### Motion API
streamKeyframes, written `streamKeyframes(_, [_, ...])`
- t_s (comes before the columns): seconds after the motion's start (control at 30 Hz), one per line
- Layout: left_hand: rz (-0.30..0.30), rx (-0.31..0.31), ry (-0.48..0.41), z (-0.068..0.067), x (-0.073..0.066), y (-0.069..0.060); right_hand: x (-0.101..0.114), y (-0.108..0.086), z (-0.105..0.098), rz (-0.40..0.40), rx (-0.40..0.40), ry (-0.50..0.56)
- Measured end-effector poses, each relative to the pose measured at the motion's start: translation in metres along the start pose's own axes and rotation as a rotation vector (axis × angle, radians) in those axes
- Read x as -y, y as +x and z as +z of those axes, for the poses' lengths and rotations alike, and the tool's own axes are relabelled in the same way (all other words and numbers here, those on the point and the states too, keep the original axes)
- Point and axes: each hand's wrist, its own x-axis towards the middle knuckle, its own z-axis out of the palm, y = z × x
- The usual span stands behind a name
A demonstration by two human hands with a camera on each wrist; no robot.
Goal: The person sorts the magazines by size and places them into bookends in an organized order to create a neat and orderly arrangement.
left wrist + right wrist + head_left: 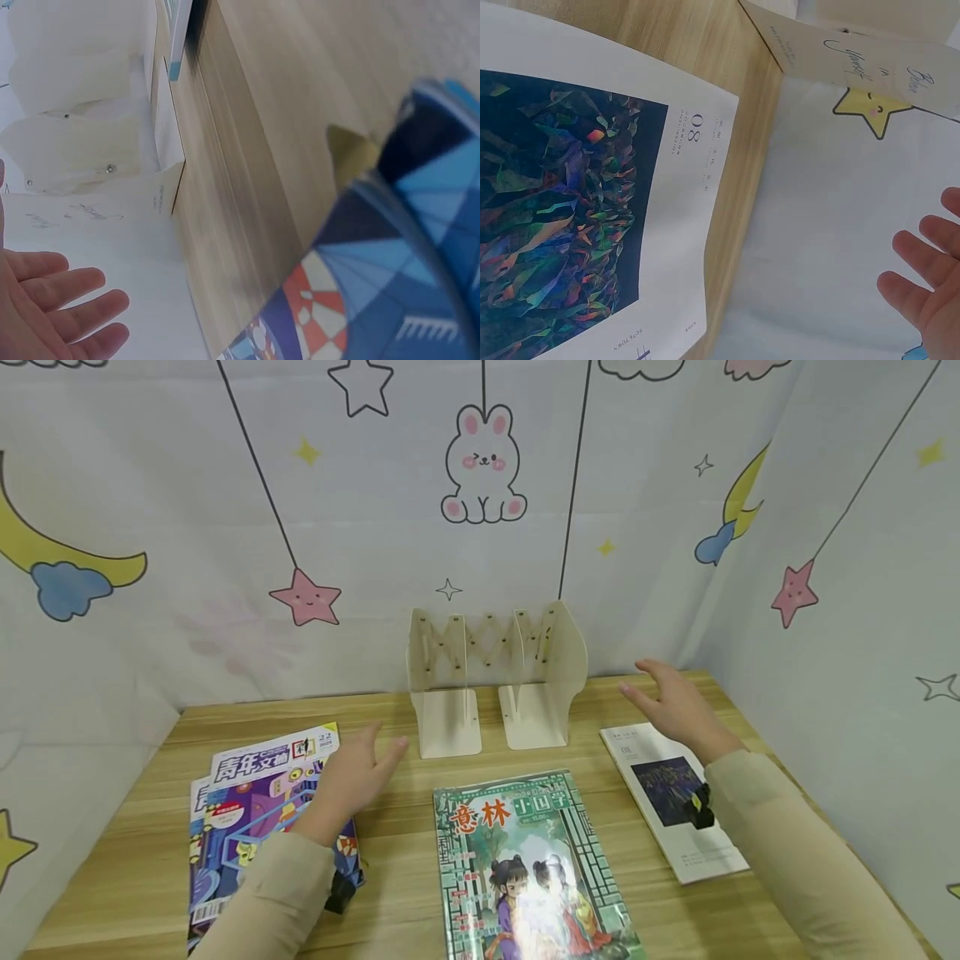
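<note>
My left hand (351,783) hovers over the stacked purple-and-blue magazines (247,827) at the left, fingers extended and holding nothing. On the other side, my right hand (681,710) is in the air above the far end of a white book (637,752) with a dark picture on its cover. Its fingers are spread and empty in the right wrist view. Between the hands, at the back of the table, stands a cream expandable bookend rack (450,722). A green illustrated magazine (525,852) lies face up in front of the rack.
The wooden table (397,852) backs onto a white curtain (360,510) printed with stars, moons and a rabbit. The curtain also runs along both sides. A black strap piece (341,893) sits at the left wrist, another (700,807) at the right.
</note>
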Motion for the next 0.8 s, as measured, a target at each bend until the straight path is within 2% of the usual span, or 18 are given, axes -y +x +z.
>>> streamKeyframes(0.37, [0.000,0.027,-0.051,0.007,-0.013,-0.002,0.006,0.000,-0.001,-0.014,-0.019,-0.010])
streamKeyframes(0.47, [-0.004,0.016,-0.048,0.007,-0.016,-0.002,0.008,0.000,-0.001,-0.014,-0.017,-0.012])
streamKeyframes(0.67, [-0.036,-0.048,-0.060,0.001,-0.022,0.001,0.009,-0.002,-0.001,-0.007,-0.009,-0.002])
streamKeyframes(0.8, [-0.009,-0.119,-0.068,-0.004,-0.024,0.007,0.007,-0.002,0.001,-0.001,-0.003,-0.013])
